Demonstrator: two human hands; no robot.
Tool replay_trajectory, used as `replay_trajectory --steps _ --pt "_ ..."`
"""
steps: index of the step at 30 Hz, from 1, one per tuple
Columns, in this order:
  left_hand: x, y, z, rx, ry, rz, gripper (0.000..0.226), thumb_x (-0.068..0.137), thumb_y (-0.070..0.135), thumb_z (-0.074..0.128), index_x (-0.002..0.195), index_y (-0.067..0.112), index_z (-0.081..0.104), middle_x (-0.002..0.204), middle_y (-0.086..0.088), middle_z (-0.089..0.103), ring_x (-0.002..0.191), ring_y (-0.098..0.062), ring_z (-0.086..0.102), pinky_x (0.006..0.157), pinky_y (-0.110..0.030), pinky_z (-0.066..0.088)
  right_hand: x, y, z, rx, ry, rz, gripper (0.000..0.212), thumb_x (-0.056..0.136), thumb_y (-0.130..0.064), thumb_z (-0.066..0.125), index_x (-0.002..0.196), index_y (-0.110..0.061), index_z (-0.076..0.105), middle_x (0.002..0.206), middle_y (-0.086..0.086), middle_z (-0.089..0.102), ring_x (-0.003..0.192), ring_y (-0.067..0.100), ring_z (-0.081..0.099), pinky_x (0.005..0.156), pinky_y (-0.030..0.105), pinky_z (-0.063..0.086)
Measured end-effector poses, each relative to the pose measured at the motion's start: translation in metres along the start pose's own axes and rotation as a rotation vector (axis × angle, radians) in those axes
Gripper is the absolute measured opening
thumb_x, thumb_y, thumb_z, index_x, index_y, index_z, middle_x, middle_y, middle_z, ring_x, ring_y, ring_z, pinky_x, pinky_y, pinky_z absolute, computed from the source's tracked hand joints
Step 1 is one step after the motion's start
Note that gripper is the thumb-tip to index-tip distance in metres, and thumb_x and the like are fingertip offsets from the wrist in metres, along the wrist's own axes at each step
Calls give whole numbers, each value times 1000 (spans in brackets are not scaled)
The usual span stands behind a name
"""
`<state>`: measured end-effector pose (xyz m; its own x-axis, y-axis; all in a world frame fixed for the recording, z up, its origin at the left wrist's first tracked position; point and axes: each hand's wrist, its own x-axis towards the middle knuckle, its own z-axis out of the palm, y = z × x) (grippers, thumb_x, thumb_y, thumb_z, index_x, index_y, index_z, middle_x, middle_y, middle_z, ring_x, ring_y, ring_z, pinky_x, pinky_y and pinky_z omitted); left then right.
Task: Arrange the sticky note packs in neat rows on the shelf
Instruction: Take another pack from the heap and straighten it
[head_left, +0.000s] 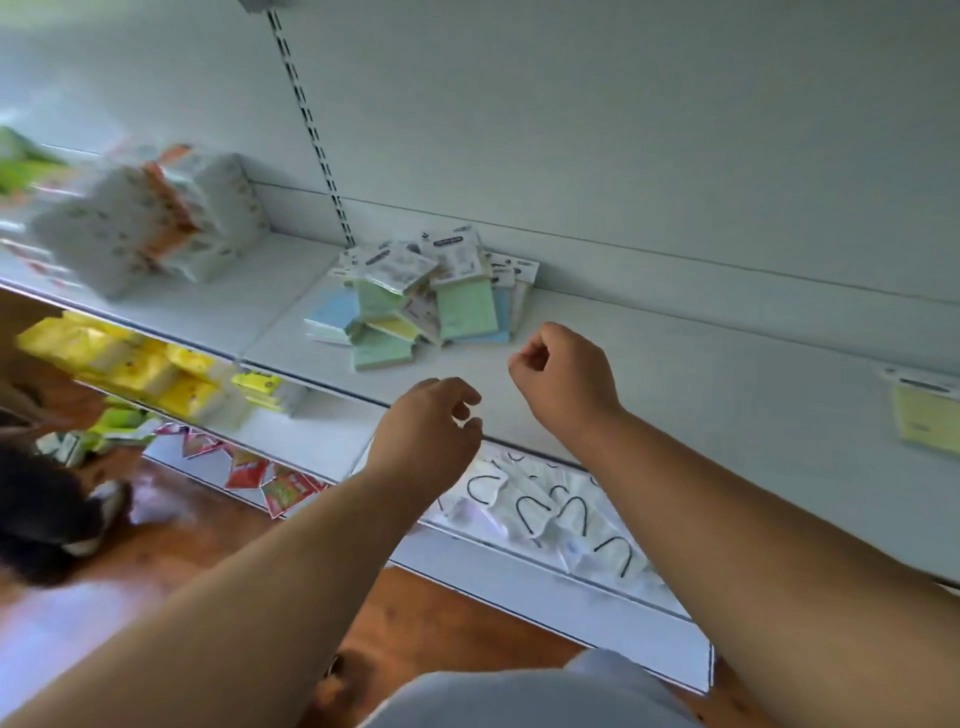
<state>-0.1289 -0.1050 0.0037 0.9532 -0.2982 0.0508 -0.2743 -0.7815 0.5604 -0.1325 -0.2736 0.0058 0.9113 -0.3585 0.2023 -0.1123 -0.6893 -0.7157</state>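
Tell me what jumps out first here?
A jumbled pile of pastel packs sits mid-shelf against the back wall. Both hands hover empty just before it, left hand loosely curled, right hand curled tighter. One yellow pack lies alone far right.

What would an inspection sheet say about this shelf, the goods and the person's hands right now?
Surface: white shelf, mostly bare on the right.
Job's things: sticky note packs heaped untidily against the back panel; one yellow pack lies apart, far right.
Clutter: white wrapped packs at left, blurred.
Hands: left hand and right hand hover, fingers curled, holding nothing.
Cables: nothing seen.
Surroundings: lower shelves of goods, wooden floor.
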Motion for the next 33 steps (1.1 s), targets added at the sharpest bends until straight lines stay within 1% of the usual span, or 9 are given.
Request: replay_trajectory --steps 5,9,14,16,19,22,26,29,33 --pt "45 -24 -1 -83 10 -52 34 81 29 63 115 28 61 111 6 59 84 -9 60 73 -21 42 49 -3 31 2 -79 64 15 83 -26 63 92 -15 62 88 -2 62 81 19 59 70 27 44" --pt "94 -27 11 -53 -31 -150 57 82 33 63 134 18 47 132 -8 48 110 -24 56 95 -35 45 96 -2 55 8 -169 152 39 86 -27 61 122 -13 58 119 5 63 107 24 60 83 26 43" --pt "127 -27 14 -200 -104 -277 54 83 27 61 135 15 48 128 -9 57 111 -28 56 87 -26 41 120 -5 67 132 -129 337 24 83 -30 65 97 -9 65 88 5 63 86 27 62 78 36 49" --pt "132 -30 12 -433 -109 -397 49 83 23 63 130 16 53 121 -7 63 105 -28 61 92 -33 48 121 -6 66 188 -128 376 25 83 -30 66 84 -6 64 74 7 61 74 28 62 72 40 52" --pt "133 -34 11 -714 -96 -494 41 81 14 66 121 15 58 102 -6 68 85 -25 65 86 -44 55 116 -8 57 287 -112 380 23 85 -28 65 87 -4 65 68 5 58 61 21 52 60 37 45" --pt "131 -30 19 -775 -116 -378 49 78 8 71 122 20 54 86 3 60 71 -18 61 75 -40 56 95 5 33 391 -62 437 3 85 -24 64 85 -20 64 71 -1 64 53 13 55 50 27 43" --pt "119 3 36 -642 -263 -33 53 76 19 75 112 46 47 87 10 62 70 -3 64 56 -23 49 61 37 -25 346 14 544 17 80 -15 67 94 -19 58 74 6 64 47 15 56 44 26 43" --pt "106 37 46 -475 -372 209 40 75 23 74 100 45 54 80 12 63 65 5 60 54 -7 41 39 61 -63 341 108 603 14 80 -14 69 89 -16 59 76 7 64 46 14 55 43 26 43" --pt "100 74 63 -347 -467 302 36 74 17 71 98 41 60 88 11 62 69 1 61 60 -11 45 24 93 -98 251 109 620 13 81 -14 72 85 -15 60 75 4 64 53 14 58 45 27 42"
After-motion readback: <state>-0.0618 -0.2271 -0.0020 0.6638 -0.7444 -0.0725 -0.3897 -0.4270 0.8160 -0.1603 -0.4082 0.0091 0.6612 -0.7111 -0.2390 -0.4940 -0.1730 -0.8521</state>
